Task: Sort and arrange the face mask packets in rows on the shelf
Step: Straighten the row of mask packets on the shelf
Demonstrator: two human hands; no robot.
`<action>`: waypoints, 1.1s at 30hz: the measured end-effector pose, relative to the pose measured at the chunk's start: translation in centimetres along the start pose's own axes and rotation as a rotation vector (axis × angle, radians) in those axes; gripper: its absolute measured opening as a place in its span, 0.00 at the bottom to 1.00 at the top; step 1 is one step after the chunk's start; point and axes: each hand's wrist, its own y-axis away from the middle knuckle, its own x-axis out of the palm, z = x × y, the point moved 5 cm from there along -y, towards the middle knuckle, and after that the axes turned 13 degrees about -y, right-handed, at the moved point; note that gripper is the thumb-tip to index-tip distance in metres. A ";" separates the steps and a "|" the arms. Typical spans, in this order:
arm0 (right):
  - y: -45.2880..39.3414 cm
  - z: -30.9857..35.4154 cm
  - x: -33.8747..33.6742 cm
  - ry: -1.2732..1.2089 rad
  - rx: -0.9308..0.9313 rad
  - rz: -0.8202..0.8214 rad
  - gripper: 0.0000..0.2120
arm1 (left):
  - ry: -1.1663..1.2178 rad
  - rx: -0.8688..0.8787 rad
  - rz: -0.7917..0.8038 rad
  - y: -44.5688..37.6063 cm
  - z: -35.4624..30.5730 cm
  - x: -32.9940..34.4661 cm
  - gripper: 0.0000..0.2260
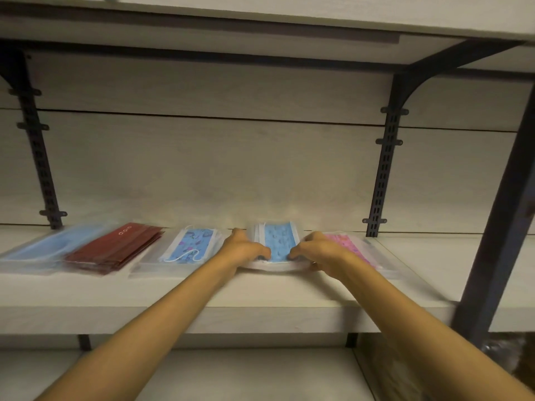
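Note:
Five stacks of face mask packets lie in a row on the pale shelf (260, 293). From the left: plain light blue packets (55, 244), dark red packets (115, 246), blue patterned packets (191, 244), a blue packet stack (279, 240) and pink packets (351, 247). My left hand (244, 248) grips the left side of the blue packet stack, fingers curled over its front. My right hand (317, 248) grips its right side, partly covering the pink packets.
Another shelf board (289, 15) hangs close overhead. Black slotted uprights (386, 169) and brackets run up the back wall. A dark post (498, 227) stands at the right front. A lower shelf (231, 374) sits below my arms.

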 end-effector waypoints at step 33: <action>0.4 0.8 1.9 0.751 -0.285 0.001 0.20 | -0.461 0.199 0.027 0.1 -0.3 2.8 0.23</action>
